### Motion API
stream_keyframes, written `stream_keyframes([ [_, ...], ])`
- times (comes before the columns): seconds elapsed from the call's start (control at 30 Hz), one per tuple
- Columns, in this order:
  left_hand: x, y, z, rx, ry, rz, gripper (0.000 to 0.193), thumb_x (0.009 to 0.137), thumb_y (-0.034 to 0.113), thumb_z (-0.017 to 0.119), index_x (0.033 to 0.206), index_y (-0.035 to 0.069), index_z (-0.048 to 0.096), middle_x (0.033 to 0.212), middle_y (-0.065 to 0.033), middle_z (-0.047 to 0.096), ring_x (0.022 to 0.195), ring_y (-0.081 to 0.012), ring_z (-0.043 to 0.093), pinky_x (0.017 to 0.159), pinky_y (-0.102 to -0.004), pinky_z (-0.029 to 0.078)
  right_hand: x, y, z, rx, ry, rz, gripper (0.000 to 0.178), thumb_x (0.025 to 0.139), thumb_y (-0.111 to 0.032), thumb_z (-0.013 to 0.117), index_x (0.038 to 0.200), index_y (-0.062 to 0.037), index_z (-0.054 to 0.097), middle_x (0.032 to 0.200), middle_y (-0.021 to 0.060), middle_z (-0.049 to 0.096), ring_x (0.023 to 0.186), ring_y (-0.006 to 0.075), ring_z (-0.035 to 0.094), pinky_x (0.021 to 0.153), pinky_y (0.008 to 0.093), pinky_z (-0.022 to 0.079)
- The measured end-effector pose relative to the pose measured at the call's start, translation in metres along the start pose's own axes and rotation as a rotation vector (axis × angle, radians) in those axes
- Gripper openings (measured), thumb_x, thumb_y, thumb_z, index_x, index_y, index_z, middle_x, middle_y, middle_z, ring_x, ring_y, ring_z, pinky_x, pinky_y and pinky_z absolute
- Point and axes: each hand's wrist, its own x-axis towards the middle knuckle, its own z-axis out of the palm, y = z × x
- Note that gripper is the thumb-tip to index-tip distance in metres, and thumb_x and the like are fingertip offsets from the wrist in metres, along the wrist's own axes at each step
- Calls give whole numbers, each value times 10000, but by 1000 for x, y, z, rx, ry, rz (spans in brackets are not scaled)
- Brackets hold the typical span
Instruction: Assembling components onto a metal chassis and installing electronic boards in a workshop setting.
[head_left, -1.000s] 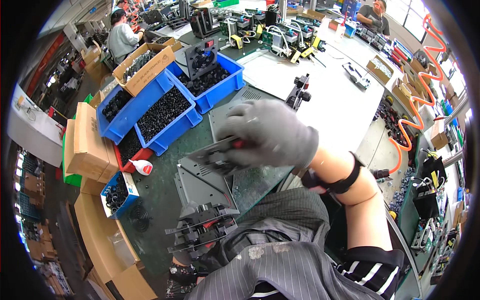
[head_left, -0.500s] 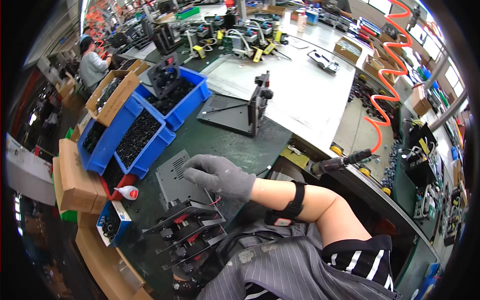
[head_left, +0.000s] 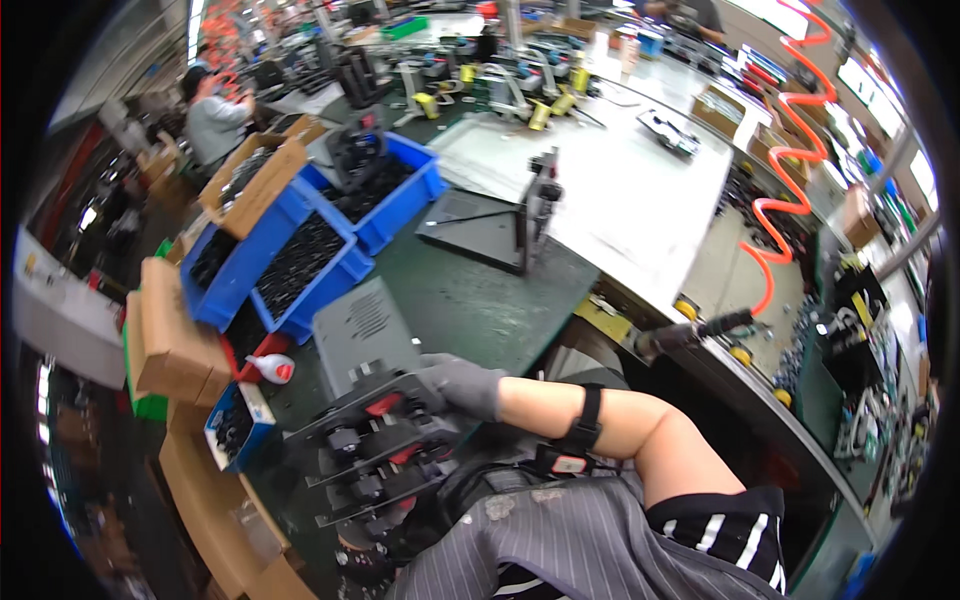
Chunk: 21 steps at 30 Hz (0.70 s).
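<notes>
Nearest, one dark patterned sleeve [head_left: 362,566] shows at the lower edge; the left hand itself is out of sight, so how its fingers stand cannot be told. Just beyond lies one pile of black assemblies [head_left: 385,450], at least two plates deep with red parts between, close against the person's lap. One right hand [head_left: 462,386], in a grey glove, reaches to the pile's upper right end. Its fingers look bent and touch the topmost plate there; their tips are hidden, so whether they grip it or how wide they stand cannot be told.

Past the pile, one slotted grey panel [head_left: 362,325] lies flat on the green tabletop [head_left: 440,300]. Left of it are one white squeeze bottle [head_left: 273,369], one small blue box [head_left: 240,428] of black parts, and three blue bins [head_left: 357,265], one tilted. Farther on, one upright black assembly [head_left: 535,212] stands at the end of a second grey panel [head_left: 468,226]. Two people [head_left: 213,125] show in the distance.
</notes>
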Motion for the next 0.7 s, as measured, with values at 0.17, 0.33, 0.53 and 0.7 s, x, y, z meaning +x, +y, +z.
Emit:
stream_keyframes([
  [0.17,79,79,11,-246,-69,200,847,743,446,691,1377,78,266,1304,-156,427,1195,-328,435,994,-423,369,-18,-27,-29,-339,-167,-638,274,889,-124,445,1120,-81,587,1156,65,474,1032,152,499,862,256,432],
  [0.33,203,159,25,-521,-199,432,883,746,378,718,1400,68,211,1327,-157,405,1227,-319,410,1009,-411,348,-62,-93,-27,-699,6,-950,348,825,-188,530,1118,-1,556,1035,105,596,932,168,581,796,286,479],
  [0.53,243,146,43,-394,-79,534,871,737,319,734,1397,41,239,1380,-118,356,1291,-229,330,1044,-401,274,-114,-183,-177,-811,493,-1042,360,808,-182,563,1130,-23,540,1032,110,603,941,228,591,799,349,498],
  [0.7,248,52,63,37,-92,287,698,707,250,716,1296,48,398,1294,-147,442,1221,-282,406,1036,-378,308,-123,-231,-229,-907,968,-1112,378,793,-177,591,1140,-41,527,1030,113,610,948,278,600,800,401,513],
])
